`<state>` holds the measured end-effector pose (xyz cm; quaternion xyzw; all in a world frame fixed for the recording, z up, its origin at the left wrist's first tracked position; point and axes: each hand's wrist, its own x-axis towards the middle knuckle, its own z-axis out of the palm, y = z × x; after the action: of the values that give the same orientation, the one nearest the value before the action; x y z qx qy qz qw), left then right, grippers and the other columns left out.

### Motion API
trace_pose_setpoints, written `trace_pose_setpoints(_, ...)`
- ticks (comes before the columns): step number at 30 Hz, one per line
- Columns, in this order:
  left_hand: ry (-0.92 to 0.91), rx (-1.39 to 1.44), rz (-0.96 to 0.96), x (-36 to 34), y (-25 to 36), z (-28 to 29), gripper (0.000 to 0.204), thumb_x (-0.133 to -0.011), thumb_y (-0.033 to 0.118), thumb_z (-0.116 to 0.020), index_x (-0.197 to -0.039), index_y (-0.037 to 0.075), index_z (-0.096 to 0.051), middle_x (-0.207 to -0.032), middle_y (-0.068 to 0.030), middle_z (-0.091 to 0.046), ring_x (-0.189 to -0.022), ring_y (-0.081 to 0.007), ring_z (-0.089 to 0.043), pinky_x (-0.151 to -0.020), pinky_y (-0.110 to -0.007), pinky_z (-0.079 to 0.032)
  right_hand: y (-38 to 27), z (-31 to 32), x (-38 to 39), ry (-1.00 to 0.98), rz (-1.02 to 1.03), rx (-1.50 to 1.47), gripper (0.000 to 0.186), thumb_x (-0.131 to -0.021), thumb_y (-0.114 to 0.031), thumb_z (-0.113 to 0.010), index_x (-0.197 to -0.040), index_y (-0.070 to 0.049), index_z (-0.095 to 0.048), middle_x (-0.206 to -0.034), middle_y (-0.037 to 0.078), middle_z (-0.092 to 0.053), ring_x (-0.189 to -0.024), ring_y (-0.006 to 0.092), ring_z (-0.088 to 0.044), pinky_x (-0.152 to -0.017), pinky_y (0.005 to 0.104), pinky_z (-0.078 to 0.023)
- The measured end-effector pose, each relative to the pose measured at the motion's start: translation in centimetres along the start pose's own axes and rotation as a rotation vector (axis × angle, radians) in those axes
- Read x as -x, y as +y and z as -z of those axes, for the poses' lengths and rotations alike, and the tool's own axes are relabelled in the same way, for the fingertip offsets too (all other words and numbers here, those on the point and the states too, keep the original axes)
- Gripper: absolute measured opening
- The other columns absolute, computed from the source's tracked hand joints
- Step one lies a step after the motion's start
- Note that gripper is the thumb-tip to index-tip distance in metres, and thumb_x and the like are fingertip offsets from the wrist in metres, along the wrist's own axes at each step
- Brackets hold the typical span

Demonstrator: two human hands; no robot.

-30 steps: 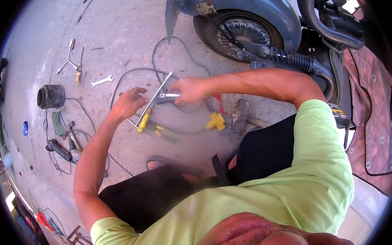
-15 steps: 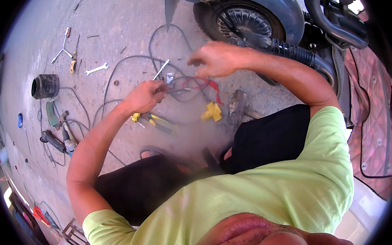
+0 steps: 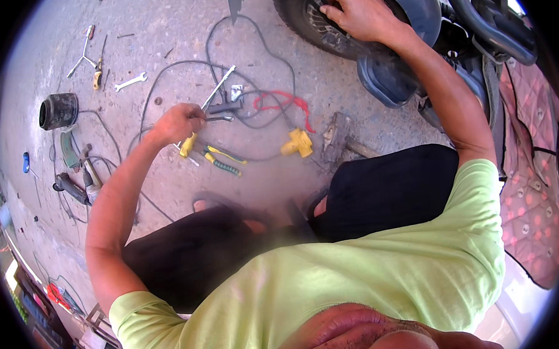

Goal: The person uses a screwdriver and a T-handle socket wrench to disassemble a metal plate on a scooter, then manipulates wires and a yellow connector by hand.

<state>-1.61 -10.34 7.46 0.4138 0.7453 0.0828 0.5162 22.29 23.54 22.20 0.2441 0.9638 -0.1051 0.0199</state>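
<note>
My left hand (image 3: 177, 123) is closed on a small silver wrench (image 3: 221, 118), above a yellow-handled screwdriver (image 3: 186, 146) with a long silver shaft. Yellow-and-green pliers (image 3: 220, 163) lie just below, and a small silver packet (image 3: 236, 91) sits near a dark tool (image 3: 226, 107) among loose cables. My right hand (image 3: 363, 15) reaches up to the scooter's front wheel (image 3: 301, 21), its bent fingers gripping around the spoked hub area and partly hiding it.
Red strands (image 3: 298, 104), a yellow connector (image 3: 297, 144) and a hammer (image 3: 335, 138) lie before me. Leftward are an open-end wrench (image 3: 131, 82), Y-wrench (image 3: 82, 59), black cylinder (image 3: 58, 111) and power tool (image 3: 71, 190). A pink quilted mat (image 3: 529, 176) is at right.
My right hand has left the tools and moved up and right onto the wheel. My left hand has closed on the small wrench, which was in my right hand earlier. The view has shifted slightly.
</note>
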Motion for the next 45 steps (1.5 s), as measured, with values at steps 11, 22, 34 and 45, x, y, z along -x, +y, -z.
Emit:
trace_pose_setpoints(11,-0.054,0.092,0.029,-0.2,-0.1,-0.6,0.026,-0.089,0.013,-0.062,-0.109,-0.003,-0.067,-0.086,-0.0086,-0.067,-0.074,-0.0164,-0.062,-0.069,-0.032,-0.053,-0.5,0.6,-0.9,-0.088,-0.003,-0.042,0.027,-0.089,-0.026,-0.062,-0.091,0.0,-0.069,-0.087,0.026,-0.068,-0.086,0.0431,-0.067,-0.077,0.0506,-0.051)
trace_pose_setpoints(22,0.061,0.228,0.138,1.4,-4.1,1.0,0.034,-0.089,0.015,-0.059,-0.118,0.001,-0.067,-0.091,-0.0081,-0.068,-0.08,-0.0182,-0.064,-0.073,-0.033,-0.054,3.3,-3.1,-1.4,0.008,0.155,-0.024,0.035,-0.097,-0.034,-0.059,-0.102,0.001,-0.061,-0.081,0.023,-0.06,-0.08,0.0414,-0.062,-0.07,0.0448,-0.045)
trace_pose_setpoints(34,0.199,-0.374,0.119,0.0,-7.3,-0.8,0.029,-0.088,0.024,-0.063,-0.107,0.004,-0.071,-0.101,-0.0215,-0.07,-0.098,-0.0368,-0.067,-0.088,-0.046,-0.053,3.0,-2.7,-1.2,-0.005,0.148,-0.05,0.034,-0.097,-0.033,-0.058,-0.099,0.001,-0.06,-0.087,0.024,-0.064,-0.088,0.0453,-0.061,-0.075,0.0495,-0.047)
trace_pose_setpoints(45,0.186,-0.112,0.223,0.1,-7.9,-5.2,0.054,-0.082,0.023,-0.069,-0.134,0.01,-0.059,-0.121,-0.0184,-0.069,-0.11,-0.0323,-0.066,-0.095,-0.041,-0.052,2.4,-2.2,-0.9,-0.016,0.129,-0.012,0.031,-0.096,-0.033,-0.058,-0.098,-0.002,-0.061,-0.086,0.023,-0.065,-0.087,0.0436,-0.063,-0.075,0.0502,-0.048)
